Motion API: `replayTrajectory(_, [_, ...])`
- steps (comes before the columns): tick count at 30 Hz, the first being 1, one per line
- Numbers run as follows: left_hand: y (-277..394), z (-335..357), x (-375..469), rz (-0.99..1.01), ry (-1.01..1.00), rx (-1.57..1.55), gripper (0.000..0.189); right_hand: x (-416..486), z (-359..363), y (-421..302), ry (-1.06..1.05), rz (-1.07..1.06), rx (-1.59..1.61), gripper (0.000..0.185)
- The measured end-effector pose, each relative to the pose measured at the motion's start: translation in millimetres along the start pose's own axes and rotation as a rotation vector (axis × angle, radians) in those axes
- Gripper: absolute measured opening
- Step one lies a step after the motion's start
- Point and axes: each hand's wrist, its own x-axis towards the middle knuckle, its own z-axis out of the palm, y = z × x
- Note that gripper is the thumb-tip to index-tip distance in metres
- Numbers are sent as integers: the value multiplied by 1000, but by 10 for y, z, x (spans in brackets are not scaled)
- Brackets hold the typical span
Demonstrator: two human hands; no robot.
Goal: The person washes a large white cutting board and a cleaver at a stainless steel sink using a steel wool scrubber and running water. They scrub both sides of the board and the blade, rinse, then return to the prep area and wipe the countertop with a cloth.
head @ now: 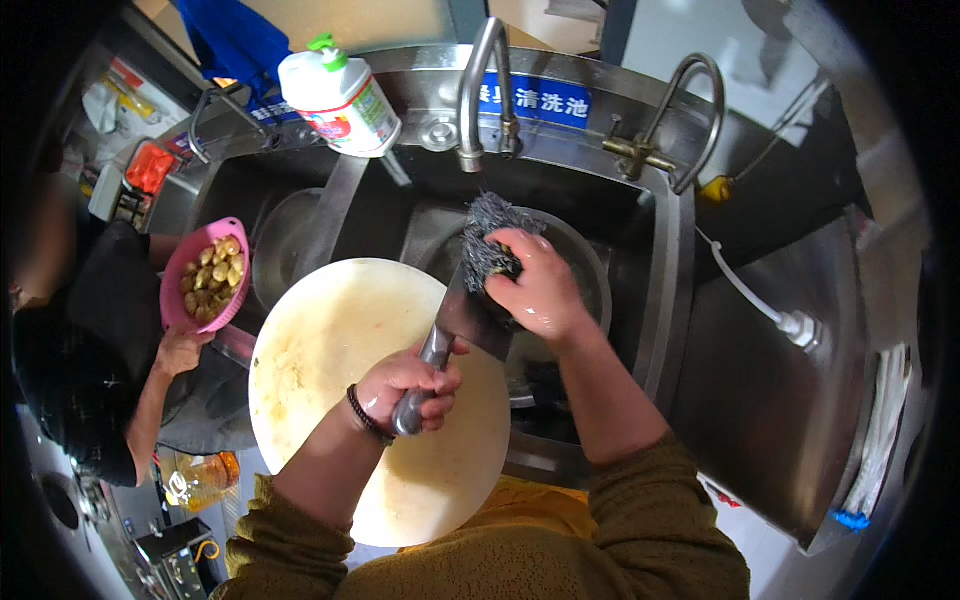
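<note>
My left hand (pixel 411 386) grips the metal handle of a cleaver (pixel 469 319), its blade pointing away from me over the sink. In my right hand (pixel 536 281) is a dark, stringy scrubbing pad (pixel 491 232), held against the far end of the blade and hiding part of it. Beneath the cleaver lies a round, stained, cream-coloured cutting board (pixel 337 315), across the sink's near left edge. A round metal basin (pixel 596 262) sits in the sink bowl (pixel 634 217) under my right hand. Both hands look wet.
A co-worker (pixel 90 360) at the left holds a pink basket (pixel 171 289) of small roundish food pieces. A white pump bottle (pixel 341 105) stands on the sink's back ledge near a curved faucet (pixel 472 97). Another faucet (pixel 712 112) rises at the right. An oil jug (pixel 202 480) is lower left.
</note>
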Motion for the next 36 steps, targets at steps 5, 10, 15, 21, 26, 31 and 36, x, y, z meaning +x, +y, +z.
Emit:
replayTrajectory(5, [-110, 113, -69, -82, -65, 87, 50, 389, -86, 15, 317, 264, -270, 40])
replayTrajectory(10, [-37, 24, -30, -51, 18, -14, 47, 62, 90, -261, 122, -38, -135, 39])
replayTrajectory(15, [-120, -106, -86, -67, -110, -41, 49, 247, 185, -111, 315, 45, -246, 40])
replayTrajectory(21, [-166, -237, -153, -45, -139, -173, 50, 609, 163, 558, 285, 249, 10, 41])
replayTrajectory(26, [-99, -224, -125, -80, -127, -98, 51, 448, 158, 95, 259, 139, -13, 42])
replayTrajectory(31, [-57, -136, 25, -101, -12, -47, 48, 159, 340, -425, 21, -217, -75, 41])
replayTrajectory(36, [-61, -37, -50, -86, -17, 27, 47, 483, 301, -166, 326, 86, -142, 42])
